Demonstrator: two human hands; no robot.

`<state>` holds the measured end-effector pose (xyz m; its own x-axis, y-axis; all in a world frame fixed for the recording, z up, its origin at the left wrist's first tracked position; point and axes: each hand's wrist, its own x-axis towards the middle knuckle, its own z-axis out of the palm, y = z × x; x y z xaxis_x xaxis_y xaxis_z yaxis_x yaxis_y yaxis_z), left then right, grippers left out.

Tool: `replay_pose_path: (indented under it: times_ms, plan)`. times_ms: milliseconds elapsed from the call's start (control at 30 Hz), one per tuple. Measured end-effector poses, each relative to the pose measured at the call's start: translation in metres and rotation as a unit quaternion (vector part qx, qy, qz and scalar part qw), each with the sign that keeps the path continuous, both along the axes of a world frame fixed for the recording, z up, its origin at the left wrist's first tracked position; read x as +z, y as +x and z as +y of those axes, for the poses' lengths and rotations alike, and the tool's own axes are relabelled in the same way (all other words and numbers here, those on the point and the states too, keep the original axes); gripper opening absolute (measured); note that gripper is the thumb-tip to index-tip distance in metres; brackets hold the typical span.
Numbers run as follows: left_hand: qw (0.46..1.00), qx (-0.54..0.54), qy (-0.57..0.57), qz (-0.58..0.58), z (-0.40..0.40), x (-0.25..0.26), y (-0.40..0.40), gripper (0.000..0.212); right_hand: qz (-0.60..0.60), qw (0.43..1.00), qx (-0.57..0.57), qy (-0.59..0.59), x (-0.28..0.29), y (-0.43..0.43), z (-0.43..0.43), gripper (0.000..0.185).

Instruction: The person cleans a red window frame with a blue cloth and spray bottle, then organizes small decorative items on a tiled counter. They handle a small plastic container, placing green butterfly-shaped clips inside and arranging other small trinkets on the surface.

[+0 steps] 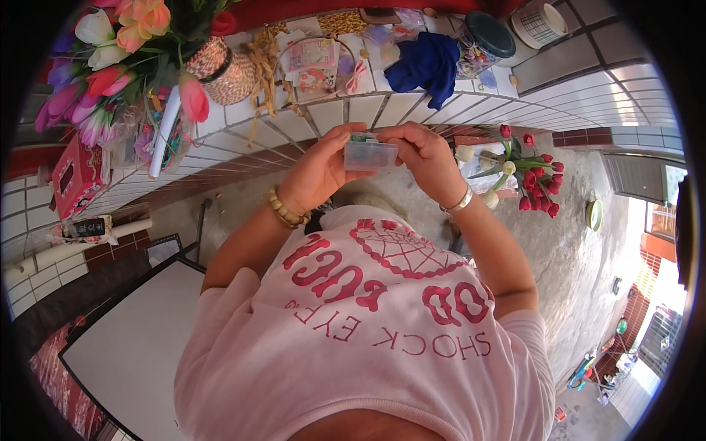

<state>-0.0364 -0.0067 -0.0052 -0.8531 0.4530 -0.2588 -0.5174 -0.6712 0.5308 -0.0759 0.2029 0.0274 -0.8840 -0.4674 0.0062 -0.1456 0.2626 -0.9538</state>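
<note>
Between my two hands is a small clear plastic box (368, 156) with green and dark contents, too small to make out. My left hand (318, 160) cups its left end, thumb on the top edge and fingers underneath. At the upper right corner, the bent fingers of my right hand (427, 154) grip the box near its rim. Both hands are in front of my chest, just short of the edge of a white tiled ledge (331, 113). A beaded bracelet (287, 212) circles my left wrist and a metal bangle (460, 203) my right.
On the ledge are a woven vase (229, 80) of artificial flowers, a crumpled blue cloth (424, 66) and a dark-lidded jar (485, 41). A pink box (80, 173) stands at left. Red and white artificial tulips (532, 182) are at right. A white-topped table (138, 342) is at lower left.
</note>
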Motion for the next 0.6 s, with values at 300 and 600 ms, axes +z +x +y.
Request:
replay_pose_path:
  times_ms: [300,600]
  plan:
    - [0.998,0.031,-0.029,0.035,0.004,-0.005,0.002,0.038,0.074,0.997,-0.035,-0.012,-0.011,0.003,-0.003,0.021]
    - [0.993,0.052,-0.098,0.036,0.007,-0.007,0.013,0.035,-0.133,0.984,-0.046,-0.105,-0.034,0.007,-0.014,0.012]
